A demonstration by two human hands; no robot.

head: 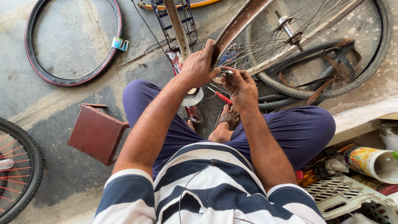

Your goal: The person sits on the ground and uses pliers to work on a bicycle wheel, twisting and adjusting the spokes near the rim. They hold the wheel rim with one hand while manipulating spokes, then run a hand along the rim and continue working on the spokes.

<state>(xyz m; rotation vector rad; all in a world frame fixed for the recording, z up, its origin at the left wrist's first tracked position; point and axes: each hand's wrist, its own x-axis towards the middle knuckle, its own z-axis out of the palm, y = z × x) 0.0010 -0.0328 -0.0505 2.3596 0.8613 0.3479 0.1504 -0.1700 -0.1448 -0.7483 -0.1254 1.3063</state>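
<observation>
Ahead of left hand: blocked by rusty wheel rim gripped in the fingers, and a bicycle frame tube just beside.
Ahead of right hand: crowded with spokes, narrow gaps only; hub axle beyond.
Right of right hand: loose tyre and rubber strips heaped on the floor.
Below both hands: red-handled tool, sandalled foot, knees either side.
Left of left hand: open concrete floor, then small red stool; spare tyre farther off.
Near right elbow: plastic crate and cup.
</observation>
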